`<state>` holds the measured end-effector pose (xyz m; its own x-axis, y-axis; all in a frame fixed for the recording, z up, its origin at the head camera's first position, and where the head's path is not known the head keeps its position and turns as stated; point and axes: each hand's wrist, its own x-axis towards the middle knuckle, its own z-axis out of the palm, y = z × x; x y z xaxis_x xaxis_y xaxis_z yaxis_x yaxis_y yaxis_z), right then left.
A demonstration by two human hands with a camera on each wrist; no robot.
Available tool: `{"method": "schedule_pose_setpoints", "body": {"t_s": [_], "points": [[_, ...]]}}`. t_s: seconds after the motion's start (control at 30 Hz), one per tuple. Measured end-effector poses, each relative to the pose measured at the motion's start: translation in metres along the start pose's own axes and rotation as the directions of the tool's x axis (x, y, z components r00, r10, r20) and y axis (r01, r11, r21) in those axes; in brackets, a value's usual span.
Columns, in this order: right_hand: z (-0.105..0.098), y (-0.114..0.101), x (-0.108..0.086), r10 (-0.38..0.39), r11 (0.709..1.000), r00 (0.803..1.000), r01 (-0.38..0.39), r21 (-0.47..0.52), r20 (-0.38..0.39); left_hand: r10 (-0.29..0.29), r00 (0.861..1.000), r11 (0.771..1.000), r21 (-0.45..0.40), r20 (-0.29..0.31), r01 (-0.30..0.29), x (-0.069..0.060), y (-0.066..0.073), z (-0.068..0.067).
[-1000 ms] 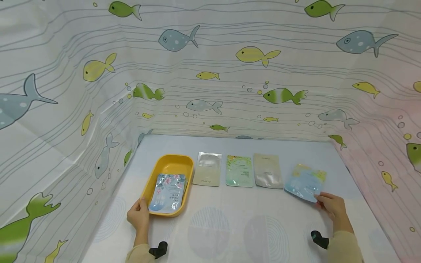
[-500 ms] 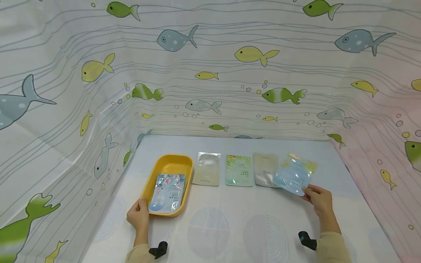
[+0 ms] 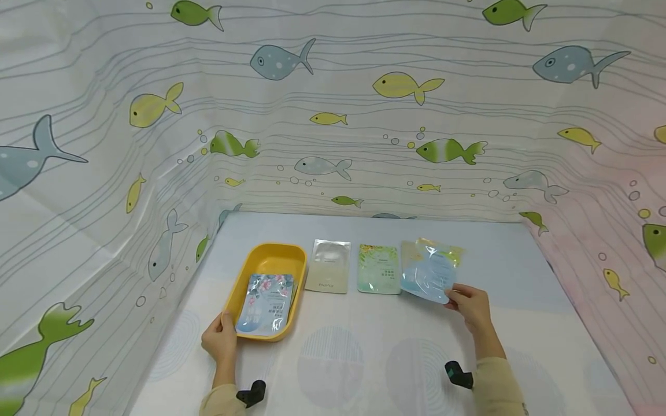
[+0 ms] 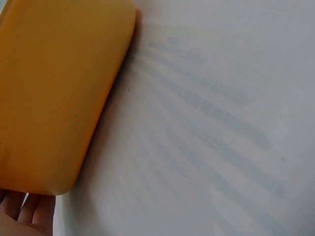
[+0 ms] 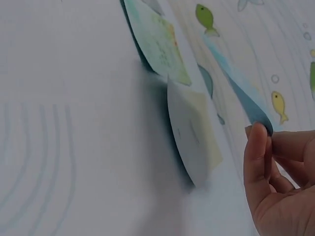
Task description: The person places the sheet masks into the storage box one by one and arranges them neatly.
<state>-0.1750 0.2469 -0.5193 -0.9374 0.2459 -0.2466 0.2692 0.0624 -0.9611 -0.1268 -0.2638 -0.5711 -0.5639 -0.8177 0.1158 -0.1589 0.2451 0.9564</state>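
My right hand pinches a blue-and-yellow face mask sachet by its near right corner. In the head view the sachet covers much of a beige sachet; the right wrist view shows it raised above the table. My left hand grips the near left corner of a yellow plastic tray, thumb at the rim. Inside the tray lies a blue floral sachet, with the edge of another one showing beneath it. The tray's outer wall fills the left of the left wrist view.
Left of the beige sachet lie a green floral sachet and a silvery beige sachet, in a row right of the tray. A fish-patterned curtain encloses the back and sides of the pale table.
My right hand has carried the blue-and-yellow sachet leftward, from the right end of the row to over the beige sachet. My left hand and the tray have stayed in place.
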Motion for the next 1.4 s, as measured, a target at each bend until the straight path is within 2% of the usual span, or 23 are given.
{"method": "schedule_pose_setpoints", "body": {"t_s": [0.23,0.57,0.97,1.13,1.4], "points": [[0.040,-0.006,-0.001,-0.027,1.000,0.998,0.028,-0.003,0.057,0.000,1.000,1.000,-0.006,-0.002,0.000,0.000,-0.003,0.000],[0.086,-0.008,-0.005,-0.047,0.999,0.992,0.045,0.022,0.119,0.008,1.000,1.000,-0.002,-0.004,-0.008,0.000,0.000,0.000],[0.146,-0.016,-0.020,-0.058,0.998,0.979,0.054,0.022,0.196,0.003,1.000,1.000,-0.001,0.005,-0.003,-0.002,0.001,0.000],[0.163,-0.018,-0.027,-0.084,0.996,0.967,0.079,0.030,0.241,0.012,1.000,1.000,0.000,0.000,-0.012,-0.002,0.003,0.000],[0.190,-0.031,-0.042,-0.126,0.992,0.932,0.122,0.034,0.339,0.021,1.000,1.000,0.008,-0.010,-0.021,-0.002,0.003,-0.001]]}}
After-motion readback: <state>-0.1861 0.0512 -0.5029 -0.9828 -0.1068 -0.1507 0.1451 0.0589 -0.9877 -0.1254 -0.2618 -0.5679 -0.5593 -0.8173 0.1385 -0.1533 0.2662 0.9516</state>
